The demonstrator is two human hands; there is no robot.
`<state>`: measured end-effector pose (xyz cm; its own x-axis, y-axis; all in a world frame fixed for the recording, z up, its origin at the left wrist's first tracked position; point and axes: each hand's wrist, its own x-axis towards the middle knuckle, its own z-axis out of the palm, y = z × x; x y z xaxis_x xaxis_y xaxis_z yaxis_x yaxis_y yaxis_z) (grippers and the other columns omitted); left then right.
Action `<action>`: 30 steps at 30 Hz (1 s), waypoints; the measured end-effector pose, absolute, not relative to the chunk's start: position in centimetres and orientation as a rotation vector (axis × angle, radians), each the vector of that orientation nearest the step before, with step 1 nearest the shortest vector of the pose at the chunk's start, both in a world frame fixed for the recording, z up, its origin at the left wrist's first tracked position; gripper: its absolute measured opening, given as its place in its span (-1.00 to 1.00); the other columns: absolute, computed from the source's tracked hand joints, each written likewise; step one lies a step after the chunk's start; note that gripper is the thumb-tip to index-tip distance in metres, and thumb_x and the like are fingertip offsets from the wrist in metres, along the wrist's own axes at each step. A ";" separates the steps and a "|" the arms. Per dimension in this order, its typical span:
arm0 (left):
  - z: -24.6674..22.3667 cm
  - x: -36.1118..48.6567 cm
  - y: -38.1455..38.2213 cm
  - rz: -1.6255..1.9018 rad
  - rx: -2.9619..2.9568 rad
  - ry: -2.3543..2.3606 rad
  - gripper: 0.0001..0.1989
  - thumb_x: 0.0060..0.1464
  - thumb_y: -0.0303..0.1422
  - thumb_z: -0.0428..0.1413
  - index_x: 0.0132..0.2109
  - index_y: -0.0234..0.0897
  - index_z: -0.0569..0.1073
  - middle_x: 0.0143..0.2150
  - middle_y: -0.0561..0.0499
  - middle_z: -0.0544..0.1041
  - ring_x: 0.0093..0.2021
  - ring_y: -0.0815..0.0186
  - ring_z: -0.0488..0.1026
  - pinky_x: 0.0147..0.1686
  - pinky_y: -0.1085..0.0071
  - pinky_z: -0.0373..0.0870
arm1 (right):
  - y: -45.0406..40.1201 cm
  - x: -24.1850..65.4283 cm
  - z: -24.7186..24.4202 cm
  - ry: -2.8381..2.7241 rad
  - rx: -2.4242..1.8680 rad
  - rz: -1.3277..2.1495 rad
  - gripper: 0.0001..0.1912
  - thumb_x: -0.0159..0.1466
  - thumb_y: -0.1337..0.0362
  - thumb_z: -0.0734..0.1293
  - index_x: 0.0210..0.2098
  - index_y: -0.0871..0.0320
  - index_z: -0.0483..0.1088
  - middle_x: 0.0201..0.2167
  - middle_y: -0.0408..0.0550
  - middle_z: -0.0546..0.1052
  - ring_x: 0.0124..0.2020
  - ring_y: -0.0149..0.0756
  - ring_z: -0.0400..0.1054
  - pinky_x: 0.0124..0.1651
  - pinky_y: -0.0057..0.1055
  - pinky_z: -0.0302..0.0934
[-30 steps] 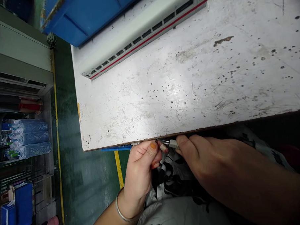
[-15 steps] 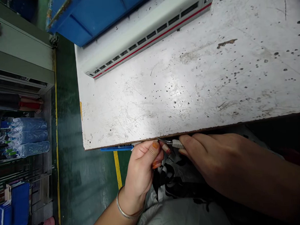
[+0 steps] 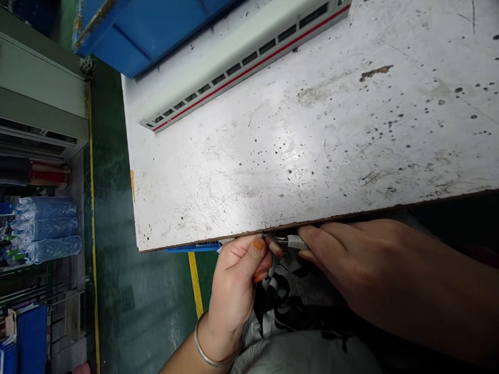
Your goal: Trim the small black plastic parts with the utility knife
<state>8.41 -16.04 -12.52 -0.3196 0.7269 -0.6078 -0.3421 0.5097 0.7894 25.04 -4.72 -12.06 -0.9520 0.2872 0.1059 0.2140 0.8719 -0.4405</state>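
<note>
Below the table's front edge, my left hand (image 3: 239, 278) is closed, thumb against the bent fingers, with a bangle at the wrist. Whatever sits in that pinch is too small or hidden to name. My right hand (image 3: 360, 270) is wrapped round a small tool with a pale handle (image 3: 295, 242) and a thin metal tip. The tip points left and reaches the fingertips of my left hand. On the table (image 3: 313, 129) lies a long white model train car shell (image 3: 247, 57) with dark windows and a red stripe, apart from both hands.
A blue bin (image 3: 164, 31) stands behind the train shell. Under the table edge shows a blue object (image 3: 194, 248). Beyond the green floor (image 3: 122, 303), at the left, are wrapped bottles (image 3: 48, 223) and blue boxes (image 3: 30, 340).
The metal tip and the right hand have shifted very slightly at the left fingertips. The whole view has drifted a little; the train shell and bin stay in place.
</note>
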 end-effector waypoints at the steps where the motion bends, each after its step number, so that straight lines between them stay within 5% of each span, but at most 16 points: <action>1: -12.5 8.4 -16.1 1.115 0.344 1.555 -0.58 0.19 -0.10 0.13 -0.49 -0.33 0.42 -0.61 0.13 0.09 -0.55 0.45 -0.02 -0.54 0.44 -0.09 | -4.7 25.1 -12.0 -2.877 -0.380 0.622 -0.77 0.00 0.57 0.23 -0.43 0.14 0.37 -0.55 -0.13 0.35 -0.65 -0.24 0.28 -0.63 -0.30 0.26; 15: -12.3 8.4 -15.9 1.112 0.342 1.552 -0.62 0.20 -0.14 0.12 -0.44 -0.34 0.47 -0.62 0.13 0.09 -0.55 0.45 -0.01 -0.54 0.46 -0.06 | -5.9 24.7 -11.1 -2.807 -0.486 0.345 -0.61 0.02 0.58 0.11 -0.35 0.32 0.53 -0.61 0.08 0.44 -0.69 -0.14 0.36 -0.79 -0.34 0.12; 30: -12.4 8.4 -15.9 1.120 0.362 1.542 -0.63 0.20 -0.13 0.12 -0.42 -0.34 0.50 -0.60 0.12 0.13 -0.55 0.46 0.00 -0.54 0.46 -0.07 | -5.1 24.8 -11.5 -2.835 -0.399 0.503 -0.81 -0.08 0.55 0.27 -0.51 0.18 0.39 -0.59 -0.10 0.36 -0.68 -0.25 0.27 -0.71 -0.34 0.19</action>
